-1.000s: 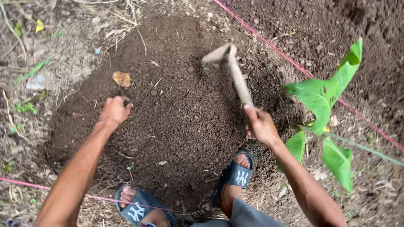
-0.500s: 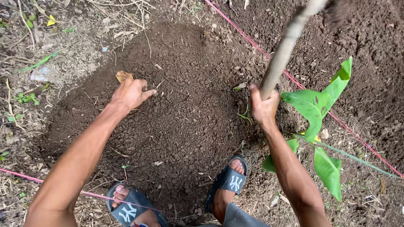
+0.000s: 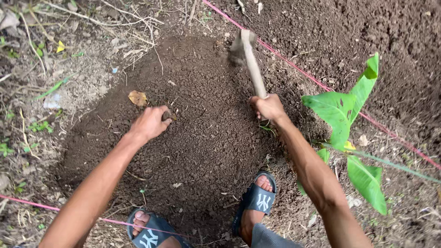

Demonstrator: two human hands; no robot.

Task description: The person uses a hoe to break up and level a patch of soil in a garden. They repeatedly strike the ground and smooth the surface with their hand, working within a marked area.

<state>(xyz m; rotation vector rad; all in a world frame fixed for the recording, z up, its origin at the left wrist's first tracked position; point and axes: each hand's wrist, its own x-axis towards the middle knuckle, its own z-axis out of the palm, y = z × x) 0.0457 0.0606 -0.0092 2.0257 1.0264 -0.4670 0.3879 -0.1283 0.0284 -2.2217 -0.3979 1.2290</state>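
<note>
— Where is the hoe, and which way does it point?

— The right hand holds it at the near end of the wooden handle, with the fingers clamped around the wood. The long axis runs from the hand up and slightly to the left, away from the person. The head is at the far end, blurred, above the far edge of the dark soil mound.

— And the left hand?

— It rests low on the mound, with the fingers curled together on a small clod of soil. A dry leaf lies just beside it.

— What is near the right arm?

— A young green plant, and a pink string stretched over the ground behind it.
</note>
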